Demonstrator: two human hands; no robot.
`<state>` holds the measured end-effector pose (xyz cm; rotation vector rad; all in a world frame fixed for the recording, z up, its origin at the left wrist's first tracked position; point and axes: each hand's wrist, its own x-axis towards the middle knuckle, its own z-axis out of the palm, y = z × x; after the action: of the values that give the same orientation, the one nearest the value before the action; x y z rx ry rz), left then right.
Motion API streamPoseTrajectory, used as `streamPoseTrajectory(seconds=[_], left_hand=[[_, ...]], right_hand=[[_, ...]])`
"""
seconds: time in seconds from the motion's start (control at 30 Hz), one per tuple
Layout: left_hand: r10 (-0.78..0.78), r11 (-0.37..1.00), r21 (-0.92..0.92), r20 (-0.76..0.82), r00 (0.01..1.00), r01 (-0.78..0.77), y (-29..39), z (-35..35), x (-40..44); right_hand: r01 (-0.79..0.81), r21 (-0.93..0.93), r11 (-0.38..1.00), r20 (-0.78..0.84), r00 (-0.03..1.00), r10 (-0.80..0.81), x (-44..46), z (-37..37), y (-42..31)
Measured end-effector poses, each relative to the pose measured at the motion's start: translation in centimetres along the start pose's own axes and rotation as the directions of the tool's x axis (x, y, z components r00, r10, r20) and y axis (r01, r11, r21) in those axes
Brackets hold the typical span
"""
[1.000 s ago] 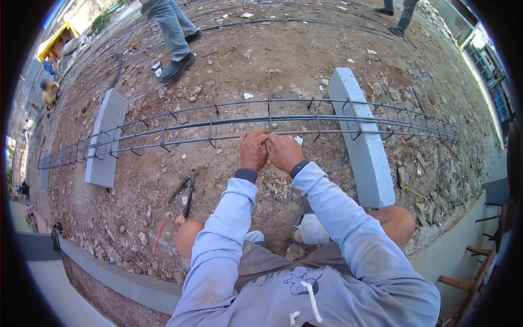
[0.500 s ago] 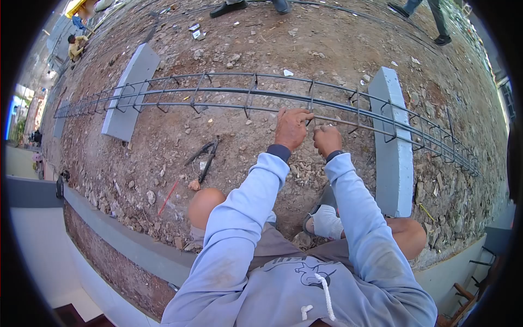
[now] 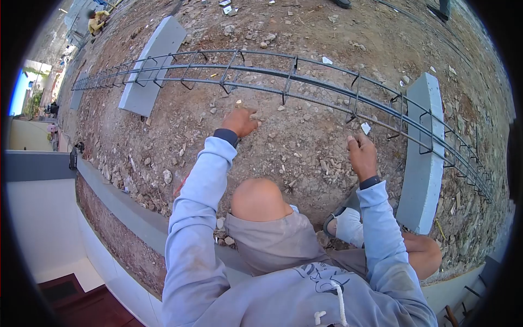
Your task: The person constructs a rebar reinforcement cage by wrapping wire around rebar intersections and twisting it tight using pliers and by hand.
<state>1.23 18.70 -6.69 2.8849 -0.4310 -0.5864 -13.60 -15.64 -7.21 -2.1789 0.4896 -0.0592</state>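
My left hand (image 3: 239,122) is off the rebar cage (image 3: 321,85), low over the soil on the near side. Its index finger and thumb are apart, and nothing shows between them. The pincers seen earlier on the ground are out of sight, apparently behind my left hand or sleeve. My right hand (image 3: 363,156) is held below the cage near the right support, apart from the bars. Its fingers are curled, with thumb and forefinger together; anything small in them is too fine to make out. The long cage has bent stirrups around its bars.
The cage rests across a left grey block (image 3: 148,71) and a right grey block (image 3: 422,180). Rubble and stones cover the soil. My bent knee (image 3: 259,199) is between my arms. A crouching person (image 3: 97,23) is far left; another person's foot (image 3: 438,13) shows upper right.
Both hands have left the near bar and separated, my left going left and down, my right going right. The view has shifted, and my left arm now covers where the pincers were.
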Motion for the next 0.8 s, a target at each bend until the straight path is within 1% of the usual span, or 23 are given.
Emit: streamPoseTrajectory(seconds=[0.03,0.1,0.13,0.17,0.2,0.27,0.3,0.37,0.43,0.5,0.6,0.7,0.73,0.8], left_hand=[[-0.074,0.997,-0.001,-0.062,0.995,0.074,-1.8,2.8,-0.1],[-0.225,0.974,-0.025,-0.174,0.959,0.224,-4.8,7.4,0.0],[-0.230,0.972,0.009,-0.185,0.955,0.236,-5.2,8.6,0.1],[-0.234,0.968,0.041,-0.195,0.952,0.246,-5.4,9.7,0.2],[-0.230,0.966,0.072,-0.211,0.950,0.249,-5.4,10.5,0.5],[-0.286,0.957,-0.021,-0.218,0.933,0.288,-5.5,11.6,1.1],[-0.303,0.953,-0.065,-0.223,0.927,0.296,-5.6,12.0,1.4],[-0.311,0.949,-0.012,-0.218,0.925,0.316,-7.0,12.8,2.4],[-0.227,0.971,0.007,-0.266,0.937,0.237,-7.4,12.1,2.5],[-0.237,0.970,0.013,-0.198,0.951,0.245,-7.4,11.6,2.7],[-0.238,0.971,-0.021,-0.203,0.950,0.239,-6.9,11.1,2.4],[-0.181,0.981,-0.111,-0.261,0.948,0.157,-6.0,10.2,1.2],[-0.137,0.975,-0.206,-0.275,0.952,0.081,-5.6,10.1,0.5],[-0.057,0.922,-0.379,-0.326,0.944,-0.075,-4.5,9.5,-0.6]], right_hand=[[0.040,-0.039,0.998,-0.047,0.998,-0.042,-0.8,-0.8,-2.2],[0.162,-0.126,0.979,-0.075,0.982,-0.172,-0.8,-1.6,-3.0],[0.220,-0.175,0.960,-0.077,0.969,-0.236,-0.7,-1.7,-3.1],[0.179,-0.089,0.980,-0.071,0.980,-0.186,-0.6,-1.6,-3.2],[0.186,-0.093,0.978,-0.059,0.980,-0.192,-0.5,-1.6,-3.5],[0.195,-0.110,0.975,-0.063,0.977,-0.203,-0.4,-1.9,-4.2],[0.156,-0.110,0.982,-0.058,0.985,-0.163,-0.3,-1.8,-4.2],[0.156,-0.137,0.978,-0.074,0.983,-0.167,-0.3,-1.5,-4.9],[0.132,-0.135,0.982,-0.094,0.985,-0.145,-0.3,-1.2,-5.2],[0.098,-0.104,0.990,-0.101,0.989,-0.109,-0.2,-0.9,-5.0],[0.141,-0.073,0.987,-0.131,0.980,-0.150,-0.3,-0.9,-4.4],[0.115,-0.076,0.990,-0.129,0.984,-0.124,-0.7,-1.6,-5.2],[0.106,-0.078,0.991,-0.126,0.985,-0.115,-0.9,-1.9,-5.7],[0.223,-0.140,0.965,-0.198,0.948,-0.248,-1.2,-2.3,-6.1]])
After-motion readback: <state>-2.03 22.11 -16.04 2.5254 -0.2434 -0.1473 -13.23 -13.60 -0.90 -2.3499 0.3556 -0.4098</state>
